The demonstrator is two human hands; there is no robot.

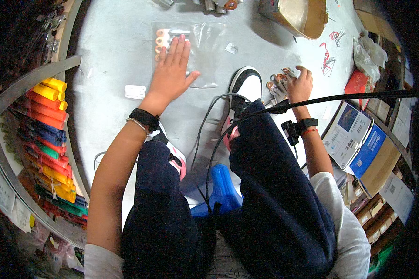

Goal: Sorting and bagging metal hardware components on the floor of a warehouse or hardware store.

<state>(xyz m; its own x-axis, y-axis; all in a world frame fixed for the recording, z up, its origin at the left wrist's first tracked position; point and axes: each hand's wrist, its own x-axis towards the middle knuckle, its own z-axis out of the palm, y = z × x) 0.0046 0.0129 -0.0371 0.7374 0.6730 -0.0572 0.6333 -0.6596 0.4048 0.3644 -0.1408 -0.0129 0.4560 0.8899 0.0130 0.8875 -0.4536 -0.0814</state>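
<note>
My left hand (171, 73) lies palm down across a clear plastic bag (207, 42) on the pale floor, fingers extended and thumb spread. Inside the bag, several metal cable lugs with copper-coloured ring ends (159, 41) lie in a row, partly covered by my fingers. To the right of my right shoe, my right hand (300, 87) reaches down with bent fingers at a loose pile of similar lugs (277, 83). Its fingertips are partly hidden, so whether it grips a lug is unclear.
More lugs (214, 5) lie at the far edge, beside an open cardboard box (282, 26). A white label (135, 92) and red-and-silver scraps (325, 62) are on the floor. A black cable (338, 98) crosses my right forearm. Shelves of coloured tubes (49, 115) and cartons (366, 150) flank me.
</note>
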